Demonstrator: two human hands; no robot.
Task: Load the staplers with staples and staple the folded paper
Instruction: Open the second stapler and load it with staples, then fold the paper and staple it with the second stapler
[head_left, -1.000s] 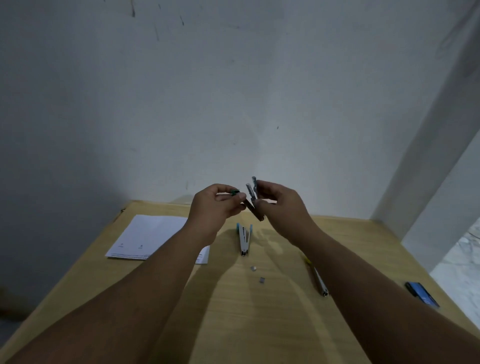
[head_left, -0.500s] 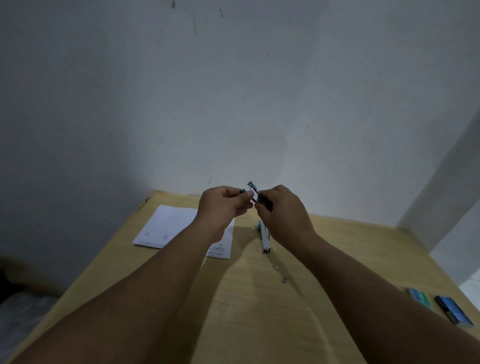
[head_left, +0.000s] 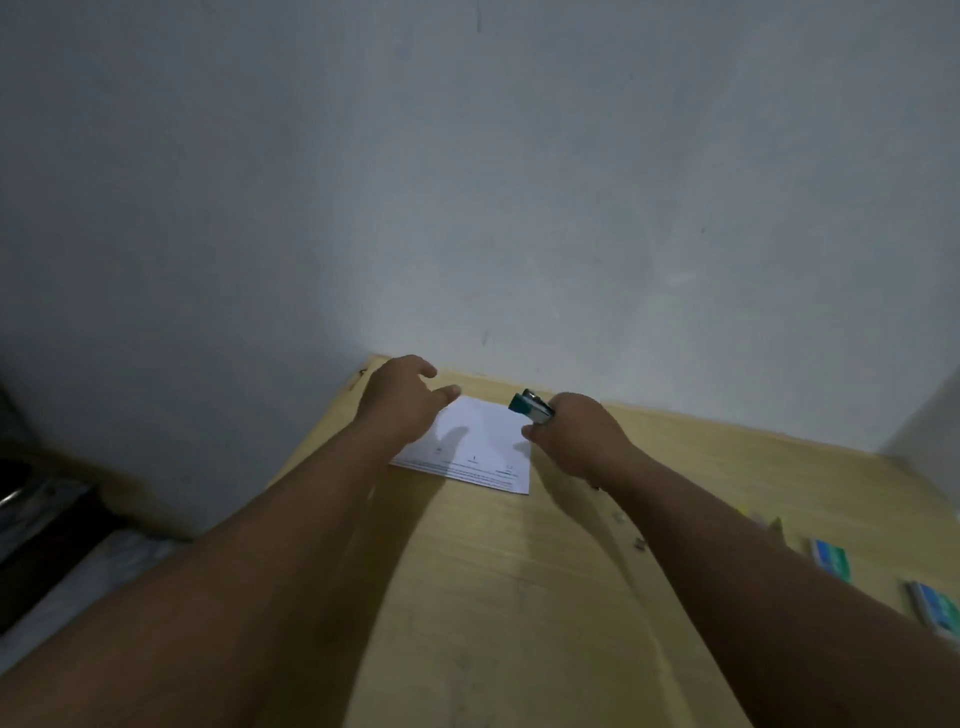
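A white folded paper (head_left: 478, 441) lies near the far left corner of the wooden table (head_left: 519, 597). My left hand (head_left: 402, 397) hovers over the paper's left part with fingers spread and relaxed, holding nothing. My right hand (head_left: 576, 434) grips a small teal and silver stapler (head_left: 530, 405), its head pointing left over the paper's right edge. The second stapler is hidden from view, likely behind my right arm.
Small loose staple pieces (head_left: 638, 544) lie on the table right of my right forearm. Two blue-green staple boxes (head_left: 831, 558) (head_left: 935, 613) sit at the table's right edge. A wall stands close behind the table. Dark objects lie on the floor at left.
My left hand let go of the stapler and moved left over the paper. My right hand carried the stapler, now closed, down to the paper's right edge. The view swung left.
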